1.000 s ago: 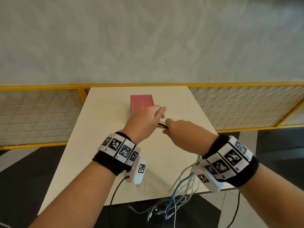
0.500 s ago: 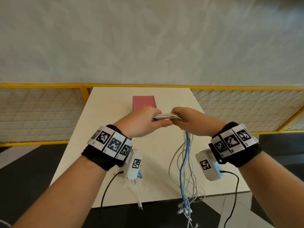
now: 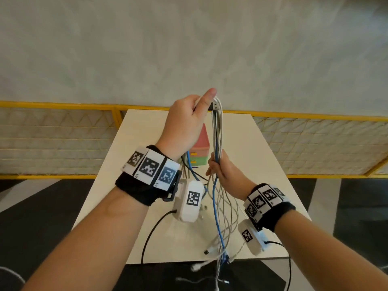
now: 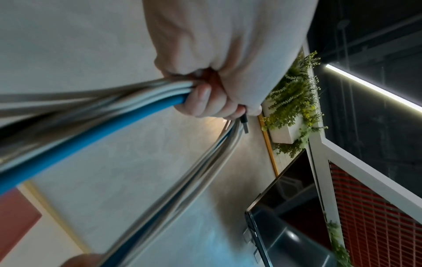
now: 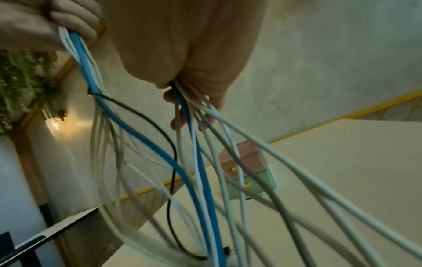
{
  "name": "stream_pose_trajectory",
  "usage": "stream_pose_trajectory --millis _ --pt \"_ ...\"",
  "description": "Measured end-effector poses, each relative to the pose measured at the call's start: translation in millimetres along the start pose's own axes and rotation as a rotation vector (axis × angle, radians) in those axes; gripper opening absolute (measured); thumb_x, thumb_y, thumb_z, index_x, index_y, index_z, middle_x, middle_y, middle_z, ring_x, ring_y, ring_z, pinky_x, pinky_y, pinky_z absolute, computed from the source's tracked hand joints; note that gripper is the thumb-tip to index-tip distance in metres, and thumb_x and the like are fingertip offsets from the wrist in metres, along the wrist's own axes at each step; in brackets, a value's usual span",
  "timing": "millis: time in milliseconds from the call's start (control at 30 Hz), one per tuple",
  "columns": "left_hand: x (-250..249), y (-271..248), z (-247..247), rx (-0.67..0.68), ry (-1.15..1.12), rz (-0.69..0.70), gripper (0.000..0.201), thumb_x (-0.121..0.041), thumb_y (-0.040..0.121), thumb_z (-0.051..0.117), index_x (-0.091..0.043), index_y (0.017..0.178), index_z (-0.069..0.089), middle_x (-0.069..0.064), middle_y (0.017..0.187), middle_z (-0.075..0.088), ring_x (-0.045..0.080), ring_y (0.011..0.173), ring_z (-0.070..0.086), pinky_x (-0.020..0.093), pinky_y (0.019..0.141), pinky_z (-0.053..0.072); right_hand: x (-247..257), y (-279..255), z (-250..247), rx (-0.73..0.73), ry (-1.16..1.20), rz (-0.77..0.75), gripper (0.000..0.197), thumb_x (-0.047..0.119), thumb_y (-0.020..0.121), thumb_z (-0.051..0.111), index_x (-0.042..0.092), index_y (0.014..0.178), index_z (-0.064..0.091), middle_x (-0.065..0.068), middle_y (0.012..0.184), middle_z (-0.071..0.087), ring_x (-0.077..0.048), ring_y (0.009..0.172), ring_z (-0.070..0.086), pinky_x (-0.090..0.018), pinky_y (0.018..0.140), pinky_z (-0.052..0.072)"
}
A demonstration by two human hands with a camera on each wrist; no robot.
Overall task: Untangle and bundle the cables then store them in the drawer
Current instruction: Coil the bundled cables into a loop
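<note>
A bundle of white, grey and blue cables [image 3: 217, 131] hangs folded from my raised left hand [image 3: 190, 116], which grips its top bend [image 4: 160, 97] with a USB plug [image 3: 216, 106] sticking out. Lower down, my right hand [image 3: 220, 169] grips the same strands [image 5: 189, 115] above the table. Below it the cables fan out, and their loose ends [image 3: 218, 255] dangle past the table's near edge. A small drawer box [image 3: 201, 151] with pink and green tiers stands behind the hands, partly hidden; both drawers [image 5: 246, 173] look closed.
The cream table [image 3: 262, 164] is narrow, with dark floor on both sides. A yellow-framed mesh fence [image 3: 52, 141] runs behind it below a grey wall. Black wrist-camera leads [image 3: 151, 234] hang near the front edge.
My left hand has risen high above the table, pulling the cable bundle upright. My right hand has slid down the strands to a lower grip.
</note>
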State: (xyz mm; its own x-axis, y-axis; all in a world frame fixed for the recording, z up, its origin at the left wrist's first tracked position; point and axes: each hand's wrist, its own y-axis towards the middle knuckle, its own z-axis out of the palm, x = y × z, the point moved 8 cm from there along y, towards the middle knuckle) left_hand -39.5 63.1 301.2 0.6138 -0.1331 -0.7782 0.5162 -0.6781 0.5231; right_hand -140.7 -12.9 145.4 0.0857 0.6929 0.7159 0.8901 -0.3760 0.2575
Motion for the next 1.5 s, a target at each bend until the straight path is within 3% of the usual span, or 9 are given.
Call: stream_pose_trajectory --millis 267,433,567,833,933,1033,1167,1333,1500 --pt "4 0 -19 -0.062 -0.056 -0.008 0.05 -0.041 0.101 0.045 -0.009 0.064 0.041 -0.001 0.053 0.032 0.008 0.046 0.031 0.02 0.049 0.028 -68 16 -5 0.228 -0.672 0.297 0.026 0.019 0.1 0.039 -0.003 0.111 0.047 -0.019 0.115 0.046 -0.035 0.096 0.051 -0.045 0.082 0.043" --pt "12 1 -30 -0.096 -0.163 -0.041 0.05 -0.055 0.094 0.043 -0.017 0.062 0.038 -0.003 0.052 0.03 0.014 0.047 0.029 0.029 0.048 0.028 -88 33 -34 0.066 -0.099 0.663 0.02 0.022 0.1 0.042 0.004 0.096 0.05 -0.01 0.08 0.061 -0.024 0.058 0.063 -0.034 0.055 0.055" --pt "6 6 -45 -0.14 -0.287 -0.038 0.046 -0.053 0.095 0.045 -0.02 0.063 0.043 -0.012 0.051 0.031 0.011 0.047 0.028 0.029 0.048 0.025 -120 15 -6 0.129 0.038 0.795 0.02 0.01 0.098 0.044 0.007 0.079 0.05 -0.017 0.087 0.061 -0.03 0.078 0.065 -0.034 0.072 0.055" --pt "29 9 -52 -0.076 -0.311 -0.093 0.045 -0.05 0.097 0.044 -0.024 0.061 0.04 -0.011 0.049 0.03 0.011 0.043 0.026 0.026 0.046 0.023 -117 49 -40 0.062 -0.492 0.519 0.01 0.008 0.097 0.041 0.003 0.103 0.047 -0.021 0.112 0.046 -0.031 0.085 0.048 -0.037 0.081 0.041" --pt "43 7 -40 0.0 -0.29 -0.118 0.048 -0.058 0.092 0.045 -0.028 0.055 0.038 -0.012 0.048 0.028 0.01 0.043 0.025 0.029 0.048 0.022 -104 67 -71 -0.009 -0.518 0.404 0.034 -0.003 0.09 0.048 0.0 0.125 0.043 -0.02 0.132 0.032 -0.035 0.109 0.049 -0.037 0.102 0.039" --pt "57 -4 -13 0.098 -0.179 -0.15 0.047 -0.057 0.095 0.044 -0.028 0.059 0.047 -0.013 0.043 0.036 0.004 0.042 0.033 0.031 0.049 0.025 -94 71 -89 0.093 -0.489 0.446 0.071 -0.011 0.081 0.047 0.016 0.143 0.026 -0.011 0.147 0.019 -0.032 0.12 0.047 -0.034 0.09 0.045" --pt "89 -25 44 0.311 0.016 -0.243 0.041 -0.044 0.102 0.037 -0.02 0.084 0.065 -0.013 0.069 0.066 0.005 0.066 0.06 0.028 0.063 0.046 -78 60 -99 0.111 -0.459 0.473 0.067 -0.003 0.083 0.051 0.02 0.142 0.03 -0.01 0.141 0.042 -0.028 0.114 0.054 -0.032 0.088 0.043" --pt "115 -44 94 0.567 0.028 -0.332 0.029 -0.014 0.102 0.03 -0.004 0.093 0.056 0.0 0.07 0.042 0.014 0.062 0.037 0.02 0.053 0.032 -11 30 -66 0.155 -0.082 0.177 0.088 0.006 0.075 0.065 0.024 0.148 0.019 0.007 0.141 0.035 -0.002 0.13 0.031 -0.007 0.1 0.026" --pt "98 -47 116 0.753 0.208 -0.175 0.021 -0.01 0.1 0.035 -0.005 0.097 0.055 0.012 0.092 0.06 0.027 0.086 0.06 0.04 0.077 0.05 2 24 -23 0.062 -0.447 0.014 0.075 0.011 0.071 0.071 0.016 0.139 0.039 -0.007 0.12 0.057 -0.025 0.107 0.052 -0.031 0.09 0.041"
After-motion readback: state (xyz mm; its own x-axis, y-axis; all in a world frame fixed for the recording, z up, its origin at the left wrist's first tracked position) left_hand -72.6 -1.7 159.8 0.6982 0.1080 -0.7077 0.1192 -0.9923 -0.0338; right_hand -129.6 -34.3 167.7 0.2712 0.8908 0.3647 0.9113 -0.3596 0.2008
